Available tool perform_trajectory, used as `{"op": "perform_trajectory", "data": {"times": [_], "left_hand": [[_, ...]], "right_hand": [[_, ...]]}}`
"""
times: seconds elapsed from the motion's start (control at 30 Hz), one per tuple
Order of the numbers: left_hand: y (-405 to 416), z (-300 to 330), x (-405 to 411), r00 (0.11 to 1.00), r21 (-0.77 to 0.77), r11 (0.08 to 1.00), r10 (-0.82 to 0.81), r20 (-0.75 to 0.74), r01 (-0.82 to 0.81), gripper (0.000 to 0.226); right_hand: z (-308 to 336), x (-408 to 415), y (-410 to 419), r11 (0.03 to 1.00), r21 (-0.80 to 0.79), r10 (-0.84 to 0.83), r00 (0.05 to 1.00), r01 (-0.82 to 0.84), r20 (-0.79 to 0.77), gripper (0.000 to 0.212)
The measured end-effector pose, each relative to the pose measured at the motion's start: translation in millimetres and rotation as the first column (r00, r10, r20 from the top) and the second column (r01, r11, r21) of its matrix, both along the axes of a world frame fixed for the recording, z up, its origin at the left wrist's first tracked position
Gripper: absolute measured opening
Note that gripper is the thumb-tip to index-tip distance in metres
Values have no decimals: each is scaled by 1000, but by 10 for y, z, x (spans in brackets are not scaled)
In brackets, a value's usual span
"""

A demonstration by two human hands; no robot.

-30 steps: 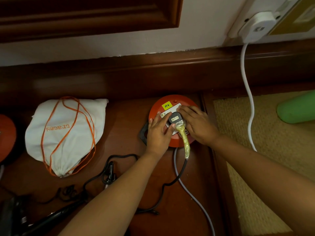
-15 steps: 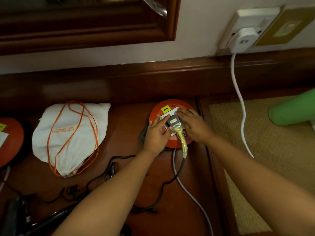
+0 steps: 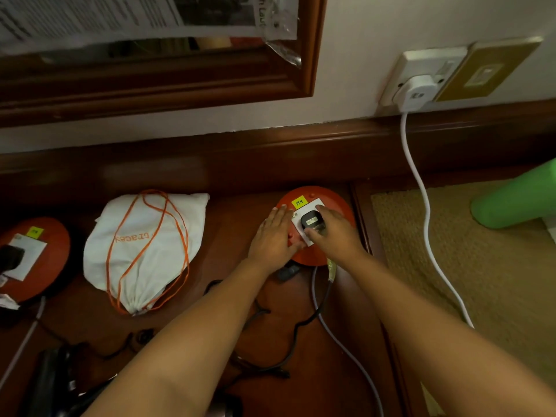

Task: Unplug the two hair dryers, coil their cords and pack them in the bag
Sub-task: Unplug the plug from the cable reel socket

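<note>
Hair dryer: a dark body (image 3: 48, 377) lies at the lower left edge of the wooden surface (image 3: 331, 386), too dim to make out clearly.
Black cord (image 3: 301, 323): trails in loose bends across the wood toward the right-hand reel.
Bag: a white drawstring bag (image 3: 144, 251) with orange cord lies flat, left of the hands.
Left hand (image 3: 272, 237): spread flat, fingers straight, pressing the left side of the orange extension reel (image 3: 337, 198).
Right hand (image 3: 334, 236): thumb and fingers curled round the black plug (image 3: 312, 221), which sits in the reel's white socket plate.
Second reel (image 3: 45, 254): at far left, with another dark plug in it.
Wall: a white plug (image 3: 416, 93) sits in the wall socket, its white cable dropping past a green object (image 3: 517, 197) on the woven mat.
</note>
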State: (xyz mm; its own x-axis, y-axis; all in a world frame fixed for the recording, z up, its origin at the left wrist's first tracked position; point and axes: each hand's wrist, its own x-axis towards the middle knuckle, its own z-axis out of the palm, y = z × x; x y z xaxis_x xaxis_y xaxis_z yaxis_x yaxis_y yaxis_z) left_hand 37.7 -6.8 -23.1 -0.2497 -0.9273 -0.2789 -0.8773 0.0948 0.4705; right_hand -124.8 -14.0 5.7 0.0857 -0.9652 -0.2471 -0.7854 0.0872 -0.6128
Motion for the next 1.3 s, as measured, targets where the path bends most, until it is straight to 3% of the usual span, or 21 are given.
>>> {"op": "perform_trajectory", "data": {"times": [0.23, 0.5, 1.03, 1.3], "left_hand": [[-48, -63, 53, 999, 39, 998, -43, -22, 44, 87], [-15, -137, 77, 993, 51, 998, -19, -120, 25, 88], [-5, -212, 96, 989, 40, 999, -13, -146, 19, 89], [-6, -213, 92, 990, 45, 999, -3, -138, 10, 89]], "right_hand": [[-25, 103, 4, 1000, 17, 6, 991, -4, -133, 65], [19, 128, -8, 996, -21, -93, 992, 92, -86, 48], [-32, 180, -43, 994, -42, -111, 975, 105, -193, 51], [-30, 185, -36, 991, -69, -126, 980, 116, -157, 52]]}}
